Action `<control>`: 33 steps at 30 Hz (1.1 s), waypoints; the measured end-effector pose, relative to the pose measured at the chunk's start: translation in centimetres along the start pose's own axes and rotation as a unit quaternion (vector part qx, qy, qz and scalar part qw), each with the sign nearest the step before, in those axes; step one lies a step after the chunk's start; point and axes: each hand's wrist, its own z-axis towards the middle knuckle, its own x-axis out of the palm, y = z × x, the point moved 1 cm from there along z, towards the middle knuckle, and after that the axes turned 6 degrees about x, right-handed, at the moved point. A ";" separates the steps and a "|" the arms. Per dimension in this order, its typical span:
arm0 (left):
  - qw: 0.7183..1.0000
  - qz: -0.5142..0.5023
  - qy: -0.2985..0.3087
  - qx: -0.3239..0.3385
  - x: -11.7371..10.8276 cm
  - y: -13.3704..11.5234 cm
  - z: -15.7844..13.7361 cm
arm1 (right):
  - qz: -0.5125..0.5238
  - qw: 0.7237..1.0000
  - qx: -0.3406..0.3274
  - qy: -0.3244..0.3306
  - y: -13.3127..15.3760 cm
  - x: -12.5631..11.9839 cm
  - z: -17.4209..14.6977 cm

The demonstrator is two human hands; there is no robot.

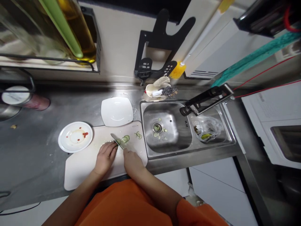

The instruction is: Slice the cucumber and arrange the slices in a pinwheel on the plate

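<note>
On the white cutting board [82, 166], my right hand [133, 161] is wrapped around the handle of a knife [115, 138], its blade pointing up and to the left. My left hand [105, 157] rests just left of the blade, fingers curled over a piece of cucumber that they mostly cover. Right of the blade lie several cucumber slices [125, 139]. Thin curved cucumber strips [138, 135] sit near the board's right edge.
A square white plate [117, 110] stands behind the board, and a round plate [68, 135] with red smears overlaps its left side. To the right is a steel sink [174, 138] with cucumber slices in it. Its faucet [202, 99] reaches over; a plastic bag [209, 130] fills the second basin.
</note>
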 end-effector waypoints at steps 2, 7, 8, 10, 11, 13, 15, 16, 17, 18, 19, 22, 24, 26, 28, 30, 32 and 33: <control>1.000 0.000 0.001 0.000 0.0 0.0 0.0 | 0.004 1.000 -0.004 -0.004 0.1 0.4 0.5; 1.000 0.001 -0.001 0.001 0.0 0.0 0.0 | 0.011 1.000 0.003 -0.007 -0.1 0.8 0.8; 1.000 0.001 0.000 0.000 0.0 0.0 0.0 | 0.013 1.000 0.003 -0.007 -0.2 0.7 0.7; 1.000 0.001 0.001 -0.004 0.0 0.0 0.0 | 0.014 1.000 0.002 -0.002 -0.5 0.6 0.5; 1.000 0.000 0.001 -0.006 0.0 -0.1 0.0 | 0.014 1.000 0.004 0.003 -0.7 0.5 0.4; 1.000 -0.003 0.000 -0.008 0.0 -0.1 0.0 | 0.009 1.000 0.014 0.016 -1.1 0.3 0.0; 1.000 -0.003 -0.001 -0.009 0.0 -0.1 0.0 | 0.004 0.999 0.025 0.020 -1.5 0.0 -0.5; 1.000 -0.003 -0.002 -0.009 0.0 -0.1 0.0 | 0.000 0.999 0.030 0.020 -1.7 -0.2 -0.8; 1.000 -0.002 -0.003 -0.008 -0.1 -0.1 0.0 | -0.003 0.999 0.034 0.019 -1.8 -0.3 -1.2; 1.000 -0.001 -0.003 -0.008 -0.1 -0.2 0.0 | -0.007 0.999 0.036 0.017 -1.9 -0.5 -1.5; 1.000 0.000 -0.003 -0.008 -0.1 -0.2 0.0 | -0.011 0.999 0.037 0.015 -1.9 -0.7 -1.9; 1.000 0.002 0.000 -0.010 -0.2 -0.3 0.1 | -0.021 0.999 0.036 0.017 -1.8 -1.1 -3.1; 1.000 0.002 0.002 -0.012 -0.2 -0.3 0.1 | -0.025 0.999 0.039 0.026 -1.7 -1.3 -3.8; 1.000 0.005 0.000 -0.011 -0.1 -0.1 0.0 | -0.028 0.998 0.041 0.034 -1.6 -1.4 -4.2; 1.000 0.008 -0.005 -0.008 0.0 0.0 -0.1 | -0.030 0.998 0.040 0.038 -1.5 -1.4 -4.5; 1.000 0.009 -0.007 -0.008 0.0 0.1 -0.1 | -0.028 0.998 0.041 0.040 -1.5 -1.3 -4.6; 1.000 0.006 -0.004 -0.012 0.1 0.1 -0.1 | -0.024 0.998 0.043 0.042 -1.5 -1.3 -4.7; 1.000 0.004 -0.003 -0.013 0.1 0.1 -0.1 | -0.023 0.998 0.043 0.043 -1.5 -1.3 -4.7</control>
